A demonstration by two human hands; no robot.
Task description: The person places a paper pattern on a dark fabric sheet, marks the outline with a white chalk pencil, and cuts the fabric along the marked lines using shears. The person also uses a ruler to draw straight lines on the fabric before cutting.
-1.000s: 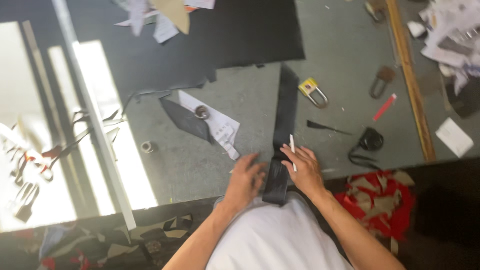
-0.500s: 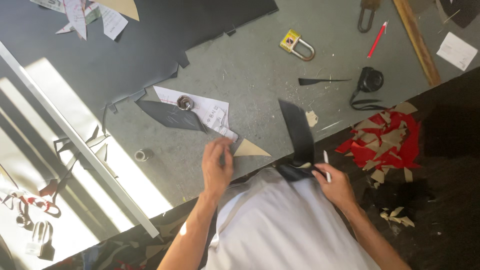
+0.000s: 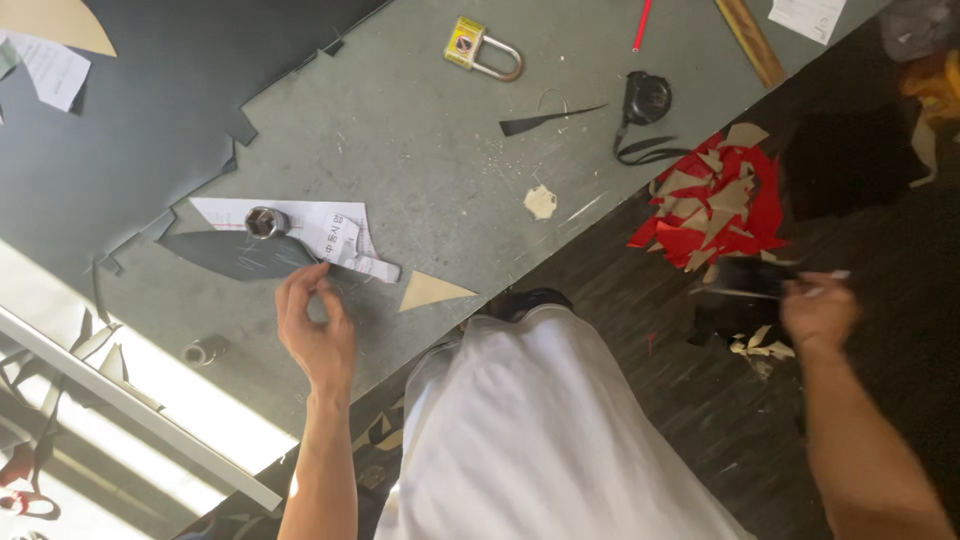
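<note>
Left hand (image 3: 318,325) rested on desk (image 3: 430,150), fingers loosely curled, touching tip of dark leaf-shaped cut piece (image 3: 235,255); nothing gripped. Right hand (image 3: 818,312), blurred, off desk edge, clamped on black strip (image 3: 745,278) and thin white tool. Piece judged cut out; strip not yet laid down.

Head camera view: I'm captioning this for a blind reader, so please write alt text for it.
A person's left hand touches a dark leaf-shaped cutout on a grey worktable, while the right hand holds a dark scrap off the table's edge, above the floor. A padlock and paper pieces lie nearby.
</note>
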